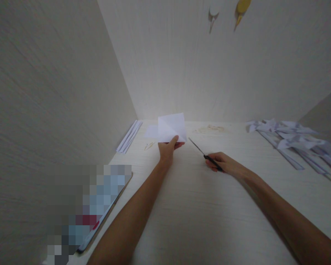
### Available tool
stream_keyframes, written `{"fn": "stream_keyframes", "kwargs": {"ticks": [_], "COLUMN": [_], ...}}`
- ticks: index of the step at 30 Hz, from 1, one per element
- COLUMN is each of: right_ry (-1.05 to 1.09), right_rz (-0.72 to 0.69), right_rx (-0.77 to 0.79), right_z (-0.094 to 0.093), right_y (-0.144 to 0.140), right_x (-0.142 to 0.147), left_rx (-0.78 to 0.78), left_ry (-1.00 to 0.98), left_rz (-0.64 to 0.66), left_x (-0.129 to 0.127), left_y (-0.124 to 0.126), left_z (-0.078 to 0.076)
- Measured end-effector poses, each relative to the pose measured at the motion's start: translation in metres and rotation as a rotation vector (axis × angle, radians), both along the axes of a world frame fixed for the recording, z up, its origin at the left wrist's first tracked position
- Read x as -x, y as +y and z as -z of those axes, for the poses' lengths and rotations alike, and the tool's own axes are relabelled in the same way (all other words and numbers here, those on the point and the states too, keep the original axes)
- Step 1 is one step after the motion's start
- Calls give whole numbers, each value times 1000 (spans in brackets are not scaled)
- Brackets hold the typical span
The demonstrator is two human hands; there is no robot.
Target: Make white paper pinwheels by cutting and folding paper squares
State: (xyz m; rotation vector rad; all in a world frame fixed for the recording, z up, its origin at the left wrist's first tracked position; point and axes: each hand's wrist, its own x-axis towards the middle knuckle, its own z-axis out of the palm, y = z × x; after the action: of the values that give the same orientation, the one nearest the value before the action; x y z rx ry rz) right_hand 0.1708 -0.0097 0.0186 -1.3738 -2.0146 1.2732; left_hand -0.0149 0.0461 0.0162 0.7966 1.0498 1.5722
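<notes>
My left hand (168, 147) pinches the lower edge of a folded white sheet of paper (172, 127) and holds it up above the pale wooden desk (198, 206). To its right, my right hand (225, 163) grips black-handled scissors (203, 153). Their thin blades point up and left toward the paper, stopping a little short of its lower right corner. Both forearms reach in from the bottom edge.
A heap of cut white paper strips (295, 141) lies at the right. A few narrow strips (129, 137) lean along the left wall. A blurred flat device (96, 209) lies at the lower left. Two hooks (228, 14) hang on the back wall.
</notes>
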Motion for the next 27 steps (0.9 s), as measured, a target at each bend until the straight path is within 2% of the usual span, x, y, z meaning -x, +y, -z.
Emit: {"fn": "stream_keyframes", "kwargs": {"ticks": [13,27], "right_ry": [25,18], "right_rz": [-13,3], "right_rx": [11,18], "right_z": [1,-1], "right_y": [1,-1], "right_x": [0,2], "left_rx": [4,12], "left_ry": [-114,-37], "left_rz": [-15,38], "left_x": [-9,-15], "left_y": [-3,-10], "left_z": [0,1]}}
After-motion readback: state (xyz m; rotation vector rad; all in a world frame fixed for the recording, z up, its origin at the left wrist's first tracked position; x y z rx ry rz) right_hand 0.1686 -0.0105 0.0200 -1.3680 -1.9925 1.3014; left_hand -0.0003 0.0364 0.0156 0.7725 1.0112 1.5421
